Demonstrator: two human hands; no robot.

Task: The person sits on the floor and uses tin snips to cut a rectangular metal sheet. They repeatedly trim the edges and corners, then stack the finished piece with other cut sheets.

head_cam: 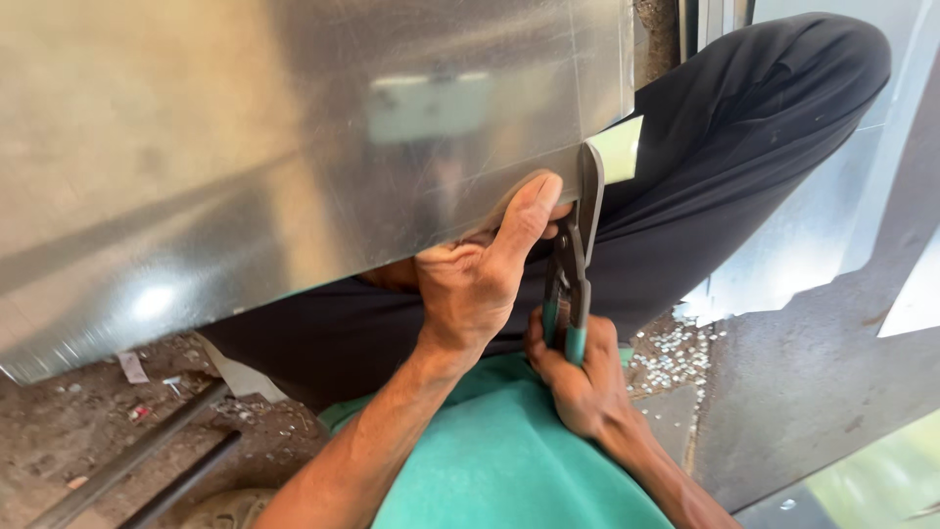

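Note:
A large shiny sheet of galvanized metal [245, 127] rests across my lap, over my dark trousers [744, 147]. My left hand [480, 274] grips the sheet's near edge, thumb pressed flat on top near the corner. My right hand [578, 377] is closed around the teal handles of a pair of flat-jaw pliers [576, 255]. The pliers' dark jaws bite the sheet's edge at its right corner, right beside my left thumb. My green shirt shows below the hands.
Two dark metal rods [147, 456] lie on the dirty ground at lower left, among small scraps. A scatter of small metal bits [676, 353] lies at right. More sheet metal pieces [832, 323] lie on the ground at right.

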